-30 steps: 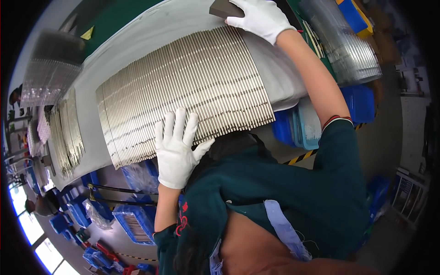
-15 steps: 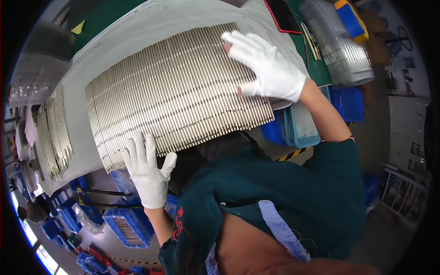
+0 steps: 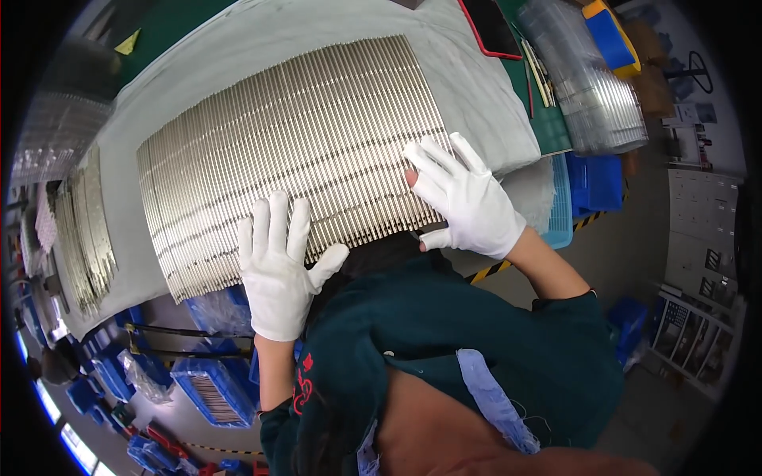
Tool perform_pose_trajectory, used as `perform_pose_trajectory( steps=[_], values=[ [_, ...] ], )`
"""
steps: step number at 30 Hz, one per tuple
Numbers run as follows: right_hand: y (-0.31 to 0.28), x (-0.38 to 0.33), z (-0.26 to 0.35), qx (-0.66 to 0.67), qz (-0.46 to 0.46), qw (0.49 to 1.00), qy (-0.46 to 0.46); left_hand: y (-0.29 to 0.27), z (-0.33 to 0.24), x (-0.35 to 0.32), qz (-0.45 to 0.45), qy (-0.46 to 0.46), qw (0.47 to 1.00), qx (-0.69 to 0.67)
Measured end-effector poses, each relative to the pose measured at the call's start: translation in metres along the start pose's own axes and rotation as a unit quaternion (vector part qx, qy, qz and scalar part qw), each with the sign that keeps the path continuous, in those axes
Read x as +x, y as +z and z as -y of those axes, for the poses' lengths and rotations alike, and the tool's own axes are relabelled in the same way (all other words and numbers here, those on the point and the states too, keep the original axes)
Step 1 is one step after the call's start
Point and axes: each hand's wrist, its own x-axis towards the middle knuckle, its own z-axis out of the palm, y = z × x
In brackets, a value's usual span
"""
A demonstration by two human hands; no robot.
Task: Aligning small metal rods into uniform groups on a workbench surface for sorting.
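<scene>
A broad row of thin, shiny metal strips [image 3: 294, 119] lies side by side on a pale cloth [image 3: 476, 87] over the table. My left hand [image 3: 278, 266], in a white glove, lies with fingers spread on the near edge of the row, left of its middle. At the near right corner my right hand [image 3: 468, 194] rests, also gloved, its fingers apart against the strips' right side. Bare tips of the thumb and a finger show on that glove. Neither hand grips anything.
More metal strips [image 3: 83, 230] lie at the table's left end, near stacked clear plastic trays [image 3: 59, 135]. On the right are a red-edged phone or tablet [image 3: 490, 28], several thin tools [image 3: 540, 71] and clear trays [image 3: 595, 87]. Blue bins [image 3: 214, 389] stand below.
My right hand has come down from the far right part of the row to its near right corner. My left hand has slid slightly right and farther onto the strips.
</scene>
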Motion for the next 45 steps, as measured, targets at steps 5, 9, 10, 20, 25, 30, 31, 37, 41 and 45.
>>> perform_pose_trajectory(
  steps=[5, 9, 10, 20, 25, 30, 31, 37, 41, 45],
  values=[
    [-0.003, -0.020, 0.008, 0.070, 0.040, 0.994, -0.070, -0.004, -0.001, 0.000, 0.023, -0.009, 1.000, 0.009],
    [-0.013, -0.031, 0.000, 0.066, 0.059, 0.995, -0.056, -0.003, 0.000, -0.002, 0.036, -0.015, 0.999, 0.016],
    [-0.015, -0.033, -0.003, 0.073, 0.053, 0.995, -0.048, -0.003, 0.000, -0.003, 0.037, -0.018, 0.999, 0.013],
    [-0.025, -0.044, -0.015, 0.071, 0.088, 0.993, -0.026, -0.002, 0.001, -0.006, 0.048, -0.018, 0.999, 0.016],
    [-0.010, -0.030, -0.006, 0.096, 0.038, 0.992, -0.069, -0.002, 0.001, -0.006, 0.048, -0.014, 0.999, 0.013],
    [-0.004, -0.036, -0.008, 0.084, 0.004, 0.994, -0.069, -0.003, 0.001, -0.008, 0.052, -0.018, 0.998, 0.016],
    [-0.003, -0.038, -0.011, 0.076, -0.002, 0.995, -0.062, -0.003, 0.002, -0.008, 0.054, -0.020, 0.998, 0.018],
    [-0.019, -0.052, -0.029, 0.041, -0.009, 0.999, -0.009, -0.004, 0.002, -0.009, 0.052, -0.025, 0.998, 0.012],
    [-0.024, -0.039, -0.016, 0.041, -0.012, 0.999, -0.016, -0.003, 0.000, -0.006, 0.049, -0.025, 0.998, 0.009],
    [-0.008, -0.011, 0.013, 0.068, 0.015, 0.992, -0.108, -0.004, 0.000, -0.001, 0.041, -0.014, 0.999, 0.010]
  ],
)
